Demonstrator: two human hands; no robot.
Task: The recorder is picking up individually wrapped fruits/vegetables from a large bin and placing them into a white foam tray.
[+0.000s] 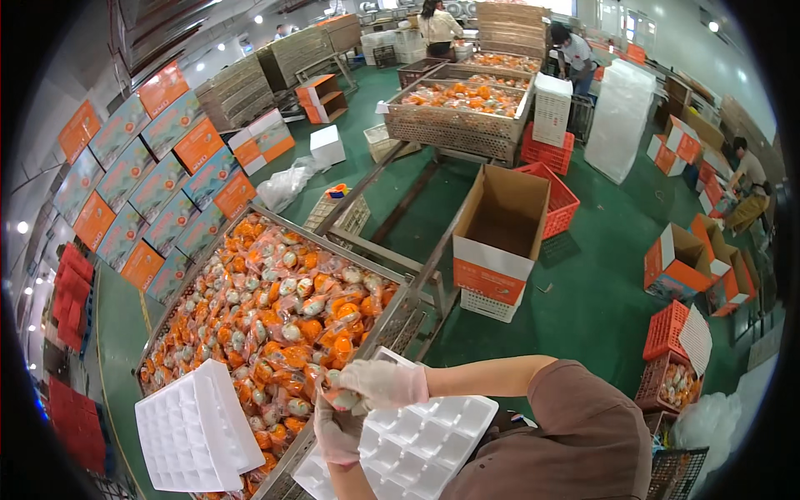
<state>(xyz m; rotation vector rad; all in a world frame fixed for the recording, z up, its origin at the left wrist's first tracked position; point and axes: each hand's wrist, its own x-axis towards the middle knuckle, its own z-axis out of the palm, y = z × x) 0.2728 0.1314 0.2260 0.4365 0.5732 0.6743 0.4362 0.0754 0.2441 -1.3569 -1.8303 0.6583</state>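
My left hand, in a pale glove, is closed around plastic-wrapped round items at the near edge of a metal bin. From the right, my gloved right hand reaches over and grips the same items; its fingers hide part of them. The bin is heaped with orange and pale-green items in clear wrap. Beneath my hands, a white foam tray with square compartments lies tilted, partly covered by my forearms. More white foam trays lean over the bin's left corner.
A tall open carton stands on a white crate beyond the rails. Red crates are behind it. Printed cartons are stacked at left. Another filled bin stands ahead. Crates and open cartons are at right. Several people work farther off.
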